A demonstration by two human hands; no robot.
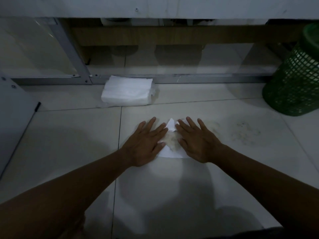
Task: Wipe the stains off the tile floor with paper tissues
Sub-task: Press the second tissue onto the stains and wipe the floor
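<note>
Nearby, a tissue stack (126, 91) and green basket (293, 83) flank both flat, straight-fingered hands pressing a tissue (170, 147).

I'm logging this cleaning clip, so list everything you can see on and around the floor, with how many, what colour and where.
tissue: one, white, soiled in the middle, flat on the floor under both hands
tissue stack: one, white, on the floor beyond the hands, against the metal rail
stain: one dark speckled patch, on the tile to the right of the hands
basket: one, green mesh, far right
tile floor: pale, grey grout lines
metal rail: one, grey, along the back
left hand: flat, presses the tissue
right hand: flat, presses the tissue
</note>
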